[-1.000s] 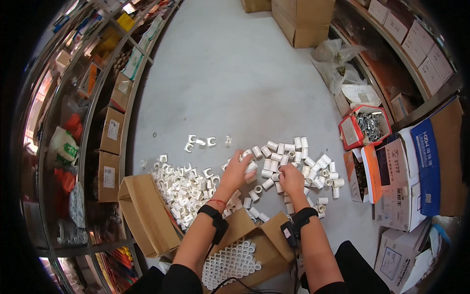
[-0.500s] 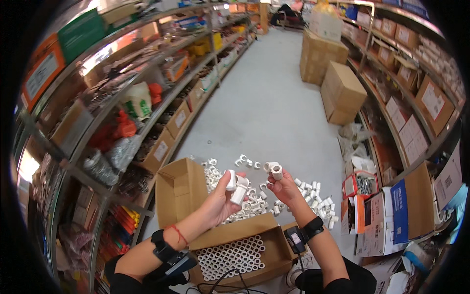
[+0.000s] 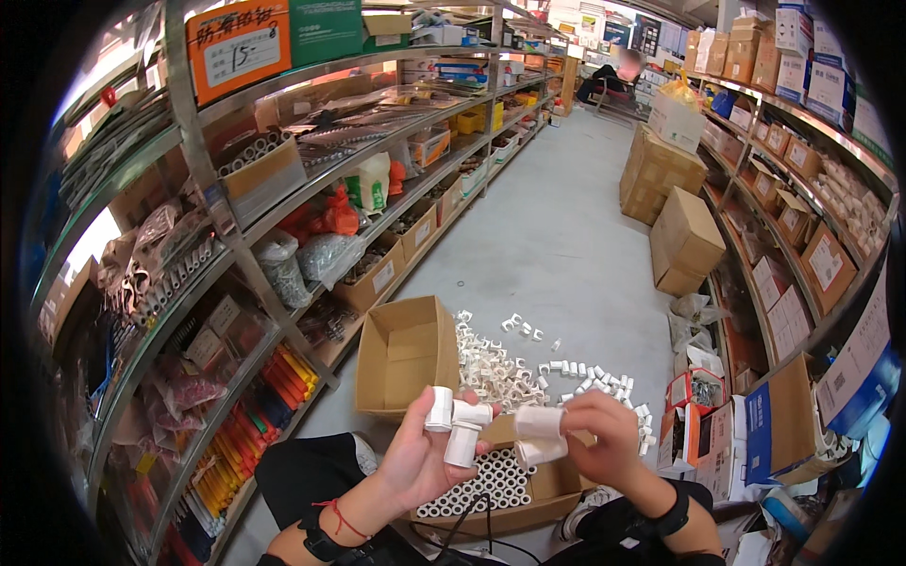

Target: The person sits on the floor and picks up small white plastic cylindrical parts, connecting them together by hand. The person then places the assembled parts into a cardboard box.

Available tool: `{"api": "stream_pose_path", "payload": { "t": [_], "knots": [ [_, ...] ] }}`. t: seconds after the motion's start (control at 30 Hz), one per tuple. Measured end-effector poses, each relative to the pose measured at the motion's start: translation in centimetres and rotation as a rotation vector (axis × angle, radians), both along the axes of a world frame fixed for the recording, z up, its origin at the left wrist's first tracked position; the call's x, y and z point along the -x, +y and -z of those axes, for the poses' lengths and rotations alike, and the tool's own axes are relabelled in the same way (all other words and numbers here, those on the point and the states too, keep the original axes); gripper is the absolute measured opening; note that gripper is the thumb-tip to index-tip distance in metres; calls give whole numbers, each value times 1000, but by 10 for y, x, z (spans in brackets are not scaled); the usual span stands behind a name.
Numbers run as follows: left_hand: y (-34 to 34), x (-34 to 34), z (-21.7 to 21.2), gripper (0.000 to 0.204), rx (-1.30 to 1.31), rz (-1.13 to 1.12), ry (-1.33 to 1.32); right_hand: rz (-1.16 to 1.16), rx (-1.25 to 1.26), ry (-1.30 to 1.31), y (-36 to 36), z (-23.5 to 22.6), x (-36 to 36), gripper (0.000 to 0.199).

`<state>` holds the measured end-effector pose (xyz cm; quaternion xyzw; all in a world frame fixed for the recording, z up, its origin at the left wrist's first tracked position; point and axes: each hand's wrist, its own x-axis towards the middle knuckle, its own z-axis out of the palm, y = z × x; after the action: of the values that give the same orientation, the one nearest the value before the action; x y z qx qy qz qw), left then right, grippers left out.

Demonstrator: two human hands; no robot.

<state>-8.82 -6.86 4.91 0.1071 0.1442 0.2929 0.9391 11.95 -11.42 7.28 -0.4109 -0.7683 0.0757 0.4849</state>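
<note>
The left hand [image 3: 415, 462], turned palm up, cradles three white pipe fittings [image 3: 461, 443], and I make out two blurred fittings [image 3: 539, 436] in the right hand [image 3: 604, 439]. In the carton [image 3: 555, 481] below, white tubes [image 3: 491, 488] stand in rows toward its left edge. Past its far edge, clips [image 3: 495, 370] and loose fittings [image 3: 592, 379] lie on the floor [image 3: 557, 274].

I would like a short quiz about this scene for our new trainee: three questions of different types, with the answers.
1. True or false: the left hand holds more than one white pipe piece.
2. What colour is the string on that wrist? A) blue B) red C) green
3. Complete: the loose white clips lie in a heap on the ____.

Key: 1. True. 2. B. 3. floor.
</note>
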Motion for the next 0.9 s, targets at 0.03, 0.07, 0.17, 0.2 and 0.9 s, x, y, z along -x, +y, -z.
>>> {"api": "stream_pose_path", "payload": {
  "t": [0.03,0.07,0.17,0.2,0.9],
  "knots": [
    [1,1,3,43,-17,10,-7,26,-41,-2,-7,2,3,23],
    [2,1,6,41,-36,25,8,51,-83,-5,-14,4,6,22],
    [4,0,12,45,-50,36,98,127,-154,62,-27,15,13,17],
    [3,-1,14,45,-82,33,146,145,-161,93,-30,18,16,17],
    [-4,-13,38,46,-295,156,289,61,-70,124,-28,38,20,16]
  ]
}}
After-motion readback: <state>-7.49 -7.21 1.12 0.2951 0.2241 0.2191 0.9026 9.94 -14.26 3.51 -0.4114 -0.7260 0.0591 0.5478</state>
